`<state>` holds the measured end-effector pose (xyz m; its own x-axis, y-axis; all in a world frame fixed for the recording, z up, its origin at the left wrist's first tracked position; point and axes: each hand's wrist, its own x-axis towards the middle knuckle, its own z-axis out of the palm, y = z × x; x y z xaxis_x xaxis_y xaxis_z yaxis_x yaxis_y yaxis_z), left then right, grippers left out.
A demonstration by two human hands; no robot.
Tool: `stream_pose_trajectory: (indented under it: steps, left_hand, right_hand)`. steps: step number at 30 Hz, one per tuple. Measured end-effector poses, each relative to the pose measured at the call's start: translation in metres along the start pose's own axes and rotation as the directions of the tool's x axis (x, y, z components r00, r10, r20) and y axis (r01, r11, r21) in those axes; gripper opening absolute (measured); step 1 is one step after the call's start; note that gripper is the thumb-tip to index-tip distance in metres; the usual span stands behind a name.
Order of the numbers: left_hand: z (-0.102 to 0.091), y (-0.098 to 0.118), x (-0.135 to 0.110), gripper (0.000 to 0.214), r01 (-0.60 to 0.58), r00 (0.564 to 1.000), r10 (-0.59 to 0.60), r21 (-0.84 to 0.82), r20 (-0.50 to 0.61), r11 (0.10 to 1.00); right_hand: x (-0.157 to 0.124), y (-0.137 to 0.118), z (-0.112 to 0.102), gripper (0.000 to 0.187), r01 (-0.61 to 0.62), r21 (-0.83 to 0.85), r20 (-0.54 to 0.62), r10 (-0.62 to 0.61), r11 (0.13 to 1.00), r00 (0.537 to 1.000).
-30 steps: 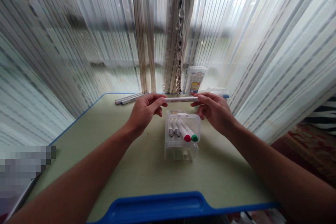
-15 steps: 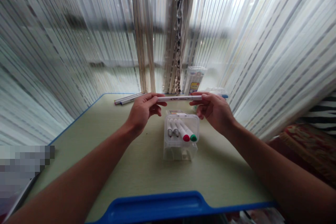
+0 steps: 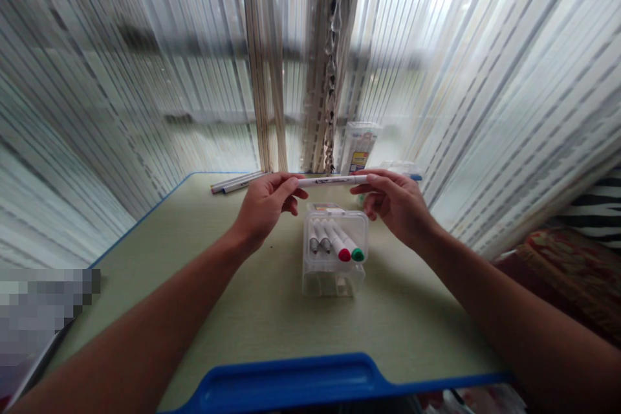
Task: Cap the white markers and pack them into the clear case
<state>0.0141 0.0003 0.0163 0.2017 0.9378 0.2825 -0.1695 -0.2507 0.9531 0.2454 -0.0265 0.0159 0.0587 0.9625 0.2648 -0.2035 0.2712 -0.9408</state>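
Note:
A white marker [image 3: 332,182] with dark print on its barrel is held level above the table, one end in each hand. My left hand [image 3: 264,207] pinches its left end between thumb and fingers. At the other end, my right hand [image 3: 398,202] grips it the same way, the lower fingers curled. Both tips are covered by my fingers. Below and between the hands lies a clear plastic case [image 3: 334,281] holding several white markers, among them a red-capped marker [image 3: 344,255] and a green-capped marker [image 3: 358,255].
A few white markers [image 3: 237,182] lie behind my left hand. At the table's back stands a tall clear box [image 3: 361,145] with a yellow label. The table [image 3: 233,323] has a blue rim [image 3: 291,380]. String curtains [image 3: 169,77] hang right behind it.
The marker has turned slightly about its length, so its dark print shows more. Both hands' grips have shifted a little inward along it.

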Motion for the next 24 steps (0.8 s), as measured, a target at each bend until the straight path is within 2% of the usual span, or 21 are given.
stream_pose_trajectory:
  steps: [7, 13, 24]
  left_hand:
    - [-0.0001, -0.0011, -0.0001, 0.032, -0.066, 0.998, 0.065, 0.098, 0.014, 0.993]
    - [0.0002, -0.0012, -0.0010, 0.032, -0.099, 0.995, 0.094, 0.140, 0.039, 0.985]
    - [0.0012, -0.0016, -0.0004, 0.027, -0.061, 0.998, 0.060, 0.104, 0.015, 0.993]
  right_hand:
    - [0.0002, 0.0057, -0.0011, 0.031, 0.049, -0.051, 0.010, -0.048, 0.997, 0.999]
    - [-0.0003, 0.0079, -0.0025, 0.030, 0.073, -0.079, 0.043, -0.070, 0.994, 0.997]
    - [-0.0004, 0.0082, -0.0028, 0.030, 0.062, -0.080, 0.039, -0.059, 0.995, 0.997]
